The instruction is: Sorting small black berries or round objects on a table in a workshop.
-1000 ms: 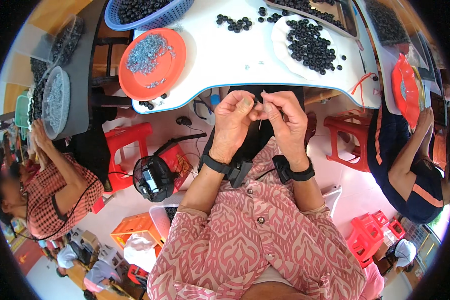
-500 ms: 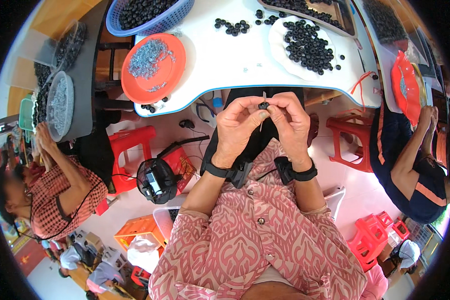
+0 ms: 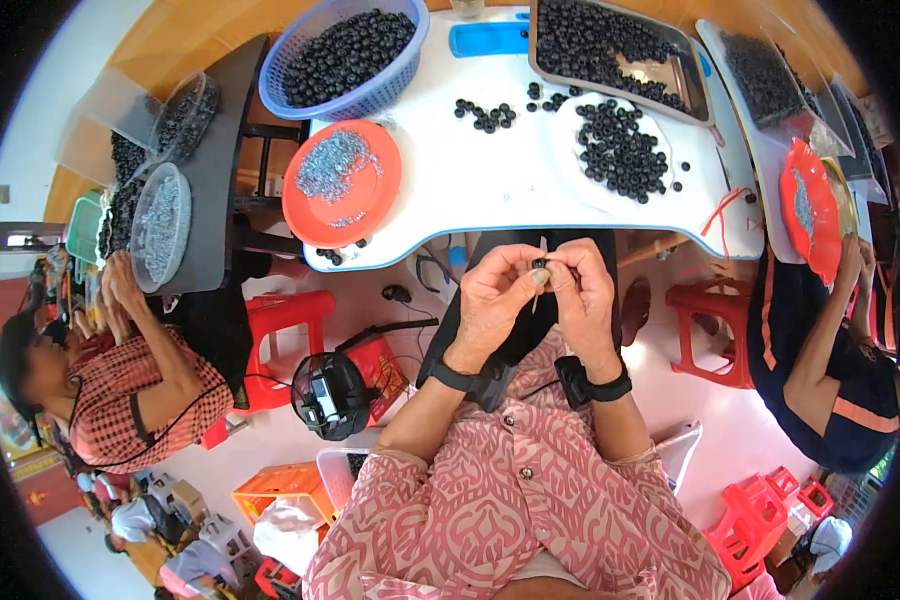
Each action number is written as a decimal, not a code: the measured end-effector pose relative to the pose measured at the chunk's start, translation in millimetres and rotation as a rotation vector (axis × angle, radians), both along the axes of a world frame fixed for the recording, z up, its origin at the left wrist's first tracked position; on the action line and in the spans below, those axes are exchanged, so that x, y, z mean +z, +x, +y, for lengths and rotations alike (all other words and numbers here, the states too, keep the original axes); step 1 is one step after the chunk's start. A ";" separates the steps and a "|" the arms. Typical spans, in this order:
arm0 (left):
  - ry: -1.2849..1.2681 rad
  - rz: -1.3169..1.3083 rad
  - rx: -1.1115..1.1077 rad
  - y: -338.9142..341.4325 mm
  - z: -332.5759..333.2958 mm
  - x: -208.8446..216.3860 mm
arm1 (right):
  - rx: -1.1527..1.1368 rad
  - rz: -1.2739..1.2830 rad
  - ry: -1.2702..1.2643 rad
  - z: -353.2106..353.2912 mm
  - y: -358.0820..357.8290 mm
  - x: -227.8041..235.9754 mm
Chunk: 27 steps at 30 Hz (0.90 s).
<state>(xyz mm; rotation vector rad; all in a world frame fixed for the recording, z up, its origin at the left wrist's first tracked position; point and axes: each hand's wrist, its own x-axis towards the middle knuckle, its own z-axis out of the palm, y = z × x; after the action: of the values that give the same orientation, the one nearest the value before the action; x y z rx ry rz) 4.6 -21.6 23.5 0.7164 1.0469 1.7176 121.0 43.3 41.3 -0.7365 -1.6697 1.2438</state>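
My left hand [image 3: 500, 300] and my right hand [image 3: 583, 295] meet just off the table's near edge, fingertips pinched together. Between them sits a small round black piece [image 3: 539, 263], with a thin pointed stick [image 3: 543, 243] showing above and below it. Both hands are closed on this piece; the fingertips partly cover it. Ahead on the right, a white plate [image 3: 615, 203] holds many black ring-shaped pieces [image 3: 620, 150]. To the left, an orange-red plate [image 3: 370, 215] carries a heap of tiny shiny bluish-clear pieces [image 3: 332, 165].
The white table [image 3: 450, 195] bears a blue basket [image 3: 342, 102] and a metal tray [image 3: 708, 100], both with black pieces. A red cord [image 3: 722, 212] lies by the right edge. Red stools [image 3: 710, 330] and a black fan-like device [image 3: 330, 395] stand below. People sit left and right.
The view has tilted, so the table and my hands appear lower and more of the basket and tray shows. My hands still pinch the black piece together.
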 end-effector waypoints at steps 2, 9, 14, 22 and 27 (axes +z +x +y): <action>-0.009 -0.066 -0.018 -1.2 1.2 1.2 | 0.003 0.008 -0.043 -1.1 -1.2 1.3; -0.014 -0.012 -0.010 0.6 4.3 2.2 | 0.001 0.020 -0.078 0.2 -0.6 5.7; -0.007 0.035 -0.008 -3.6 7.4 3.9 | 0.073 0.069 -0.182 7.6 -0.5 6.0; -0.029 0.010 -0.019 -6.8 11.6 2.5 | 0.018 0.097 -0.261 4.1 -7.7 -4.6; -0.076 0.003 -0.049 -26.5 14.7 18.6 | 0.007 0.096 -0.264 7.9 -8.4 -5.0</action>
<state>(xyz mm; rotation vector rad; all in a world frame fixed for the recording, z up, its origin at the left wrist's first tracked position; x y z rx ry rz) -21.9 -6.9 42.1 0.6910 1.0825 1.6268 112.6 51.2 36.3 -0.8156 -1.4474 1.4994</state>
